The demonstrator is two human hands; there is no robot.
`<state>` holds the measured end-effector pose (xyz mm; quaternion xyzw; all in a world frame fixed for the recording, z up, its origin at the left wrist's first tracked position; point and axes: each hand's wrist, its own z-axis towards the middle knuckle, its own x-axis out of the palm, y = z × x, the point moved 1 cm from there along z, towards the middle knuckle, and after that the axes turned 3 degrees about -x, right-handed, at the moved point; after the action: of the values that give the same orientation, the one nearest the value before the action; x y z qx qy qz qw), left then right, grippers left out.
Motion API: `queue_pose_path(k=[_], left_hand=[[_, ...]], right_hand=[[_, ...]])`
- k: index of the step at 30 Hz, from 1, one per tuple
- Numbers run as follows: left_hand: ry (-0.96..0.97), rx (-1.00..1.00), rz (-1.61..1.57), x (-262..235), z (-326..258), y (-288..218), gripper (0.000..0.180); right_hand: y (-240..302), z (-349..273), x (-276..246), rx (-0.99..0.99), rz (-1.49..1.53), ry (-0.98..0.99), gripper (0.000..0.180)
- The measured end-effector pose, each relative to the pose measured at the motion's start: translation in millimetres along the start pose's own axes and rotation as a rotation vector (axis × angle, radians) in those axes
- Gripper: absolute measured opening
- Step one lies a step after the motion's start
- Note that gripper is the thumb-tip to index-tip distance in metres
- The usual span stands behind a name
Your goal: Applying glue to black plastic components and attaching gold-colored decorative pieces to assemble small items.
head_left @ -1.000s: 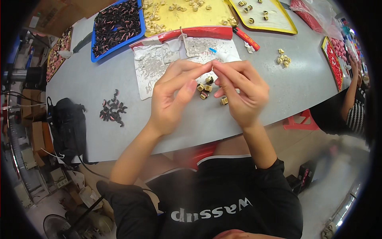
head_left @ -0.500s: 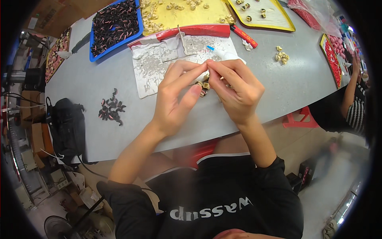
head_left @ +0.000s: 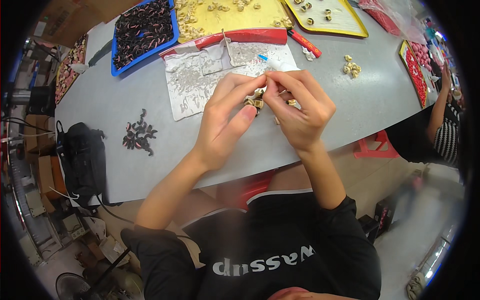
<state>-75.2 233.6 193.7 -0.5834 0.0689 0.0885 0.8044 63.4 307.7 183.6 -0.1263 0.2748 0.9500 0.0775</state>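
Observation:
My left hand point(head_left: 222, 117) and my right hand point(head_left: 304, 109) meet fingertip to fingertip above the near part of the table. Both pinch there, but whatever is between the fingers is too small and covered to make out. Below and between them lie several small cream-and-black pieces point(head_left: 254, 103), partly hidden by the hands. Just beyond is a white board point(head_left: 187, 92) smeared with grey residue. On it, behind the right hand, rests a white squeeze bottle point(head_left: 282, 65) with a blue tip.
Black curved pieces point(head_left: 139, 134) are heaped at left, cream pieces point(head_left: 352, 68) at right. Farther back stand a blue tray point(head_left: 116, 70), a yellow tray point(head_left: 225, 22), a yellow-rimmed tray point(head_left: 345, 34) and a red tube point(head_left: 305, 44). A black bag point(head_left: 82, 162) sits left; a person point(head_left: 442, 120) is at right.
The hands remain pinched together at nearly the same spot. My right hand has shifted slightly, and more of the cream-and-black pieces show around its fingers.

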Motion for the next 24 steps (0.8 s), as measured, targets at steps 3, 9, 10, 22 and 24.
queue_pose_path(k=[3,9,10,22,24], left_hand=[[-0.001,0.018,0.029,-3,3,-3,0.043],[-0.056,0.057,0.023,-6,3,-4,0.042],[-0.069,0.052,0.023,-7,3,-4,0.042],[-0.073,0.204,0.289,8,-1,4,0.059],[-0.05,0.237,0.286,14,0,6,0.068]], right_hand=[[-4,2,-2,0.062,0.003,-0.018,0.02],[-2,0,-1,0.009,0.058,-0.043,0.024],[-1,-1,0,0.009,0.062,-0.044,0.024],[-1,0,0,0.01,0.082,-0.025,0.025],[-1,4,2,-0.006,0.052,-0.093,0.022]])
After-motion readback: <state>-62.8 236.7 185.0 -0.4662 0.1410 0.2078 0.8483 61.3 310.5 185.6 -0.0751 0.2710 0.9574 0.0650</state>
